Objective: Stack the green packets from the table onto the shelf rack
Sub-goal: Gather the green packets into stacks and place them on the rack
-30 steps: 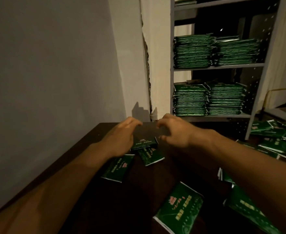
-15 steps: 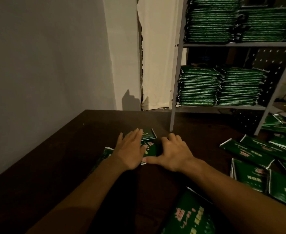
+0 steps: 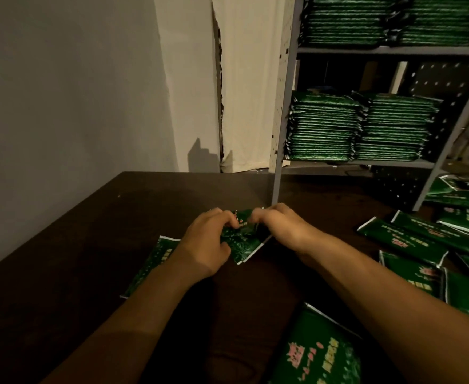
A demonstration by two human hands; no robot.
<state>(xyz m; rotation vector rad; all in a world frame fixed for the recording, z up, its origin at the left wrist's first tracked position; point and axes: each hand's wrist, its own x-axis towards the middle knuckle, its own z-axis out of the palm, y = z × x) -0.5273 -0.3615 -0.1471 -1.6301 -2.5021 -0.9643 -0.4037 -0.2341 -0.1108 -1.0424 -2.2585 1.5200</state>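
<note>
Both your hands curl round a small bunch of packets (image 3: 241,236) mid-surface: left hand (image 3: 208,245), right hand (image 3: 280,228). Rack (image 3: 280,120) already holds tall stacks (image 3: 324,128) on two shelves. Plenty left: one packet (image 3: 150,261) by your left wrist, a pile (image 3: 427,245) right, another (image 3: 319,353) near you

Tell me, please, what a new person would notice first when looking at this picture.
First, the left hand and right hand at the centre, both gripping a few green packets just above the dark table. Next, the grey shelf rack at the upper right, already holding neat tall stacks of packets. More loose packets lie scattered on the table at the right.
</note>
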